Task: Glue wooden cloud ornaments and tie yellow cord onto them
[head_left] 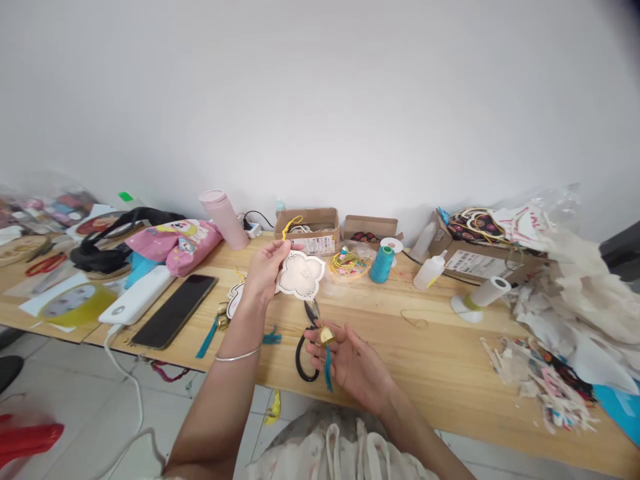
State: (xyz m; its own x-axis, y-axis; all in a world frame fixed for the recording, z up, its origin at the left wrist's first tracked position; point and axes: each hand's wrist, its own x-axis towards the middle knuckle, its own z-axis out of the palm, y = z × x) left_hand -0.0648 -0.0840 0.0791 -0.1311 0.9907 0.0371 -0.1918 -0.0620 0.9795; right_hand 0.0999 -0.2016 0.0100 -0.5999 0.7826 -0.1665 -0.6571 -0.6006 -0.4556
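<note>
My left hand [263, 270] is raised over the wooden table [440, 360] and pinches a white flower-shaped ornament [300, 275] with a yellow cord loop [291, 225] at its top. My right hand [350, 360] is lower, near the table's front edge, fingers curled round a small gold bell [327, 335] with a teal tassel [329, 375] hanging from it. Black-handled scissors [306, 340] lie on the table just left of my right hand. More ornaments and teal tassels [220, 323] lie under my left wrist.
A black phone [175, 310] and white power bank [136, 295] lie at left, by a pink bag [175, 245] and pink bottle [224, 219]. Cardboard boxes [310, 230], a teal thread spool [383, 264] and squeeze bottles [430, 270] stand behind. Scraps [545, 383] pile at right.
</note>
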